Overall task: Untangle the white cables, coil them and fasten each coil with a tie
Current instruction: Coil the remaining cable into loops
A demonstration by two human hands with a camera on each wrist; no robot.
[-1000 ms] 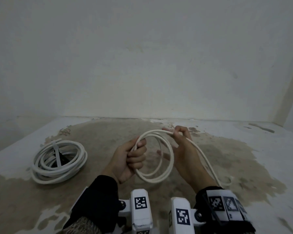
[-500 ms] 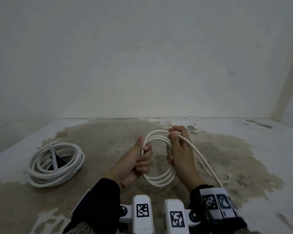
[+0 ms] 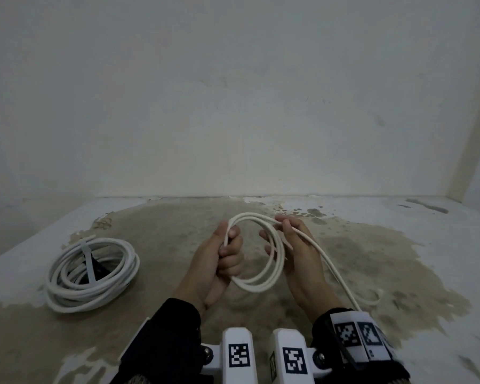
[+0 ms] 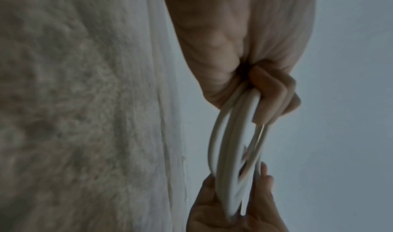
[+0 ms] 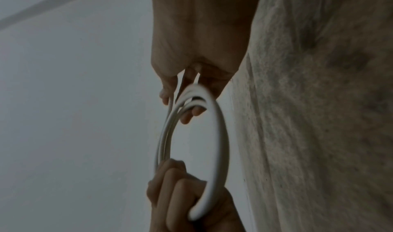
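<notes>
A half-wound coil of white cable [image 3: 261, 284] hangs between my hands above the stained floor. My left hand [image 3: 229, 242] grips the coil's left side, fingers curled round the strands [image 4: 229, 151]. My right hand [image 3: 281, 228] pinches the cable at the coil's top right, with a loop lying across its palm. From the right hand the loose tail [image 3: 341, 281] runs down to the floor at the right. In the right wrist view the right hand [image 5: 187, 91] holds the ring of cable [image 5: 217, 134] and the left hand's fingers [image 5: 176, 185] clasp it below.
A finished coil of white cable [image 3: 92, 273] lies on the floor at the left, bound by a pale tie [image 3: 88, 261]. The white wall [image 3: 233, 106] meets the floor just beyond my hands. A wall corner [image 3: 471, 134] stands at the far right.
My hands drew close together with the loops bunched between them, then the right hand moved back to the right and the coil widened. The left hand kept its grip throughout.
</notes>
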